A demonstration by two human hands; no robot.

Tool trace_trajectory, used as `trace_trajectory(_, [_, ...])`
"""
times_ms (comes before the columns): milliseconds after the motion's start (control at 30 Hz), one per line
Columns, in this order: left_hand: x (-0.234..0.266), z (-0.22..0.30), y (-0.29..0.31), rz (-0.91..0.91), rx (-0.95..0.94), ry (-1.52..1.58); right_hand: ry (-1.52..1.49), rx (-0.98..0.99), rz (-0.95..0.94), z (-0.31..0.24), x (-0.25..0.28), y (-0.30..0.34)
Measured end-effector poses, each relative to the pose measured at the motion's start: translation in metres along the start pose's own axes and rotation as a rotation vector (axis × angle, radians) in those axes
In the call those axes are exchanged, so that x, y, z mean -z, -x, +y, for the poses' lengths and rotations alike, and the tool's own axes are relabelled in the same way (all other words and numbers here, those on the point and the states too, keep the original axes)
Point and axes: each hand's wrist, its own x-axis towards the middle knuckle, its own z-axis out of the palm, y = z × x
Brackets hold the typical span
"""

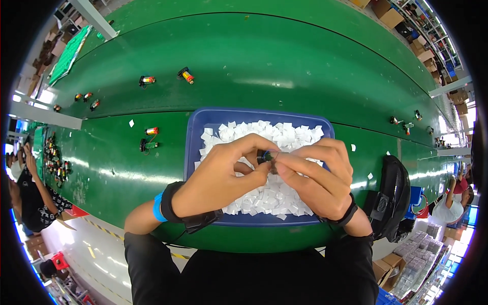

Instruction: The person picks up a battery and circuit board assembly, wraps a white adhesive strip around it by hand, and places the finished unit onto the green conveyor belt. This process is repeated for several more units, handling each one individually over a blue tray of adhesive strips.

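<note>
The green workbench [325,66] fills most of my view, running left to right and out to the far side. On its near side, straight in front of the wearer, I have a blue plastic tub [191,140]; to the right of it lies a black bag [395,185]. The left hand [216,165] and the right hand [325,175] meet over the middle of the tub, above a loose heap of white paper squares [264,198]. Well off to the left lies a cluster of battery-and-circuit-board modules [57,162], with a single module [149,146] nearer the tub.

The smallest thing I follow is the dark component [263,156] between the two hands. It lies right of the left thumb and index finger, which are pinched nearly together on it, and left of the right fingertips. Its long axis looks to run roughly left to right, the dark rounded end toward the left hand, which is the nearer. The right hand's thumb and fingers are bent close together at the other end; I can't tell whether they grip it.

Fingertips cover much of the component, and its greenish middle is too small for me to read.
</note>
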Motion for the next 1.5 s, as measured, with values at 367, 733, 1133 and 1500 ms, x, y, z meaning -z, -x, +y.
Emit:
trace_trajectory(367, [-0.003,-0.001,0.0,-0.025,-0.186,-0.076,0.012,-0.063,0.059,-0.006,0.008,-0.002])
trace_trajectory(733, [-0.005,-0.01,-0.007,0.208,-0.535,-0.28,-0.575,-0.484,-0.09,0.001,0.011,0.007])
trace_trajectory(1133, [-0.009,-0.01,-0.012,0.296,-0.884,-0.789,-0.375,-0.416,-0.068,0.0,0.004,0.017])
trace_trajectory(1500, [-0.013,-0.017,-0.016,0.346,-0.905,-0.81,-0.129,-0.333,-0.092,-0.002,0.001,0.016])
